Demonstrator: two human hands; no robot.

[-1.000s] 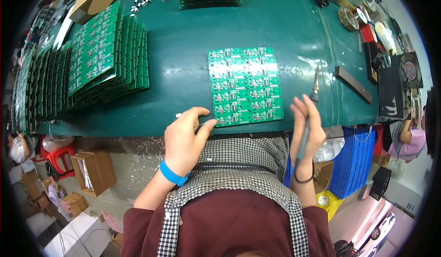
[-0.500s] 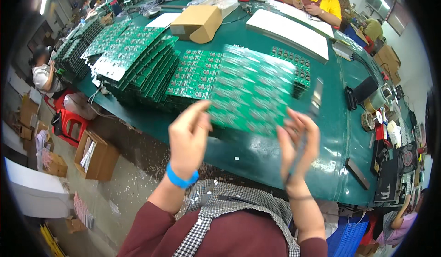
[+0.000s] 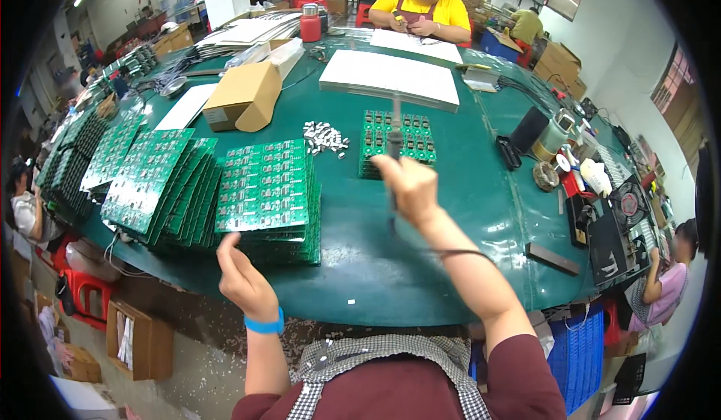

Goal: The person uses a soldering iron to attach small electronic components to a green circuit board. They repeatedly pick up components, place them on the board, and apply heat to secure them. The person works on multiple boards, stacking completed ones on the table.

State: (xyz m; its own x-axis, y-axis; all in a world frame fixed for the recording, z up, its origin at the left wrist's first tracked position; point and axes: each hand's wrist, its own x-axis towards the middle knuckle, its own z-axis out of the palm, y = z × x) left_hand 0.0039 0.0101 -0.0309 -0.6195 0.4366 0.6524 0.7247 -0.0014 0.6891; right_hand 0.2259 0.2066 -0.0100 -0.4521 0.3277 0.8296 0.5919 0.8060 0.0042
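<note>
A stack of green circuit boards (image 3: 263, 183) stands in front of me on the left. At its near edge is my left hand (image 3: 248, 285), a blue band on the wrist, fingers loosely bent and the palm holding nothing; I cannot tell whether the fingertips touch the boards. My right hand (image 3: 414, 188) is closed around a slim dark tool (image 3: 395, 131), upright and smeared by motion, its kind unclear. Behind that hand lies a smaller stack of boards with dark components (image 3: 379, 131). A pile of small white parts (image 3: 325, 137) sits between the two stacks.
More leaning circuit boards (image 3: 150, 179) crowd the left. Behind them are a cardboard box (image 3: 240, 97) and white sheets (image 3: 390, 78). A dark bar (image 3: 553, 259), tape rolls and a fan (image 3: 629, 200) occupy the right side. Across the table sits a person in yellow (image 3: 451, 14).
The circuit board that both hands held up is no longer in them; a board lies on the left stack. My right hand has moved away toward the smaller stack with the tool. The view has shifted.
</note>
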